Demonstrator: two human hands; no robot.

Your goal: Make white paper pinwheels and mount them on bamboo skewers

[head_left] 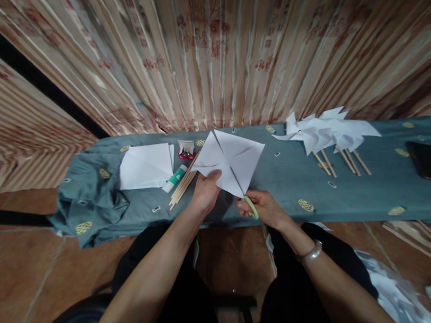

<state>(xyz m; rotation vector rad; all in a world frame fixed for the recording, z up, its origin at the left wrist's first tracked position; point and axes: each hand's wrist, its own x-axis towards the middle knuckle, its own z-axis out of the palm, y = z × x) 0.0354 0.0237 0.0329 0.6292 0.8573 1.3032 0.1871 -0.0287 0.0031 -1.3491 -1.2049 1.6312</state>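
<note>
We pinched the paper (230,155) in our left hand (206,193) while our right hand (267,209) gripped the scissors (252,206), best steered slowly along the crease (236,179).

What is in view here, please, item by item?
sheet: one, white, held above the cloth
scissors: one, green handles, at the sheet's lower corner
stack: one, white paper, left on cloth
glue: one, white-green, beside the stack
sticks: bundle, wooden, right of glue
box: one, red, behind sticks
pinwheels: several, white, right on cloth
phone: one, black, far right
cloth: one, grey-blue, across the middle
curtain: one, striped beige, behind
left hand: one, holds sheet
right hand: one, holds scissors
</note>
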